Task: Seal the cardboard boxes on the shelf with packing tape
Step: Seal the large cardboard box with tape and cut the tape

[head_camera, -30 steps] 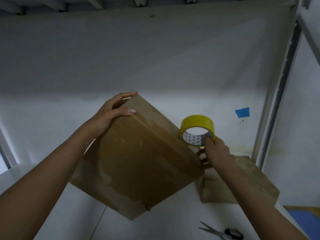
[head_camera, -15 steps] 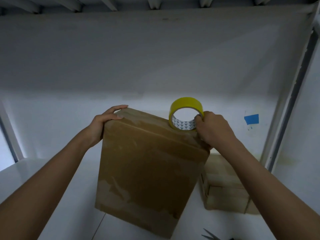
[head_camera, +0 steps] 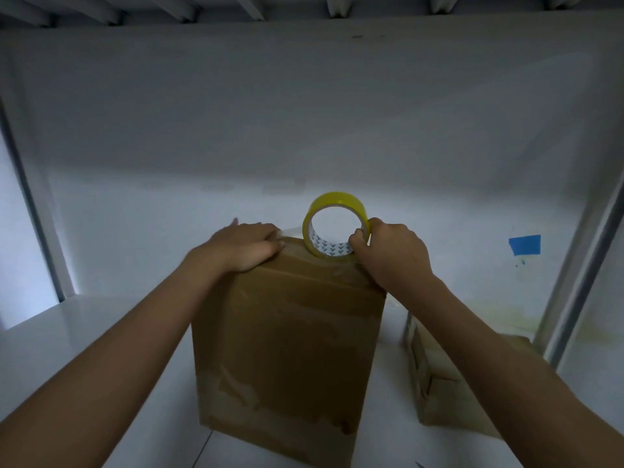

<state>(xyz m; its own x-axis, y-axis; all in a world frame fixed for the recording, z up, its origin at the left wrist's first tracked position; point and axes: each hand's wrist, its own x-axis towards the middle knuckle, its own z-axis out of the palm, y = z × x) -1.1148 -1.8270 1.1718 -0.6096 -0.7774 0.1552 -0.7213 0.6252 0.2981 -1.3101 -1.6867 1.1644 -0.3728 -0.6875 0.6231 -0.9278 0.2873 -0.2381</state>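
Head view: a tall cardboard box [head_camera: 287, 349] is stood upright at the middle of the white shelf surface [head_camera: 67, 349]. Its top left corner is pressed by the left hand [head_camera: 243, 246], fingers laid flat. A yellow packing tape roll [head_camera: 334, 231] is held on edge on the box top, its rim pinched by the right hand [head_camera: 388, 255]. A smaller cardboard box [head_camera: 449, 383] is seen near the surface's right edge.

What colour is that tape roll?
The round packing tape roll is yellow, with a white patterned inner core; head view.
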